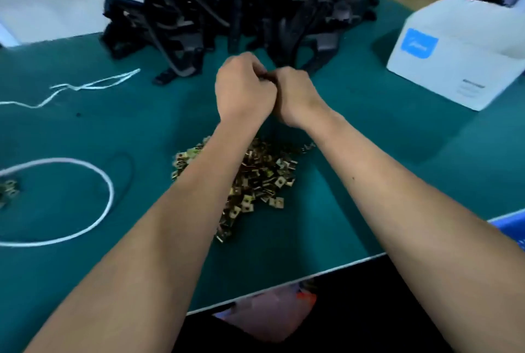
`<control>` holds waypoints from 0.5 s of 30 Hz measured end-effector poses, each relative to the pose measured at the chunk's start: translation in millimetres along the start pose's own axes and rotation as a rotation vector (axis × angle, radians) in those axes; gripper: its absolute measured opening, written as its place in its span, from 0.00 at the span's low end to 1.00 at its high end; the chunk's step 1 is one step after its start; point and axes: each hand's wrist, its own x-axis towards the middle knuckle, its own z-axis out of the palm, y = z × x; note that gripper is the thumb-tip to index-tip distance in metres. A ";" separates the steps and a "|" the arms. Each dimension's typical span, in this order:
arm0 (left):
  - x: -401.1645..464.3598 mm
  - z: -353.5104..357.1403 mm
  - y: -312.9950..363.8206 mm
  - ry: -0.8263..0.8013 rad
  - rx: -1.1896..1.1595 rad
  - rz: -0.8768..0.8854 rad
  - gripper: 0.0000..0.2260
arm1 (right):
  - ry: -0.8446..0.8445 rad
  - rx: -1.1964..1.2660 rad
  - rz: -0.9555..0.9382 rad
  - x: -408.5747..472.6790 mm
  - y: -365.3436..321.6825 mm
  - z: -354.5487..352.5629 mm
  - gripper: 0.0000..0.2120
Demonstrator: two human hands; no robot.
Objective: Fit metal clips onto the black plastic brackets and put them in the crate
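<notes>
1. Head view: the left hand (244, 88) and right hand (295, 94) meet knuckle to knuckle above the table (355, 131), both grips curled tight on something small and dark between them; what it is cannot be told.
2. The heap of black brackets (241, 11) lies just beyond the hands; the pile of metal clips (255, 179) lies nearer the body, under the forearms.
3. A blue crate corner (511, 224) shows at the right edge, nearer the right hand.
4. A white box (454, 62) stands far right.
</notes>
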 end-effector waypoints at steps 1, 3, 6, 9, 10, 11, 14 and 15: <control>3.3 -12.9 -17.0 0.030 0.018 -0.022 0.10 | -0.021 -0.004 -0.035 6.8 -16.2 10.9 0.14; 10.0 -35.0 -49.0 0.082 0.055 -0.076 0.11 | -0.035 -0.007 -0.084 19.1 -43.4 32.7 0.13; 16.1 -55.2 -88.6 0.156 0.099 -0.200 0.13 | -0.062 -0.038 -0.114 38.0 -69.2 62.9 0.20; 22.4 -63.9 -117.9 0.178 0.145 -0.286 0.17 | -0.091 -0.124 -0.106 56.2 -87.4 80.7 0.34; 26.4 -65.0 -124.6 0.167 0.136 -0.301 0.19 | -0.098 -0.173 -0.111 62.0 -92.0 83.2 0.37; 31.2 -65.2 -129.3 0.150 0.111 -0.313 0.20 | -0.113 -0.217 -0.124 68.2 -94.6 84.8 0.40; 46.0 -62.2 -134.0 0.105 0.025 -0.310 0.20 | -0.207 -0.335 -0.200 87.3 -94.3 85.3 0.43; 49.2 -60.4 -134.3 0.091 0.024 -0.290 0.20 | -0.234 -0.359 -0.213 92.4 -94.5 84.3 0.43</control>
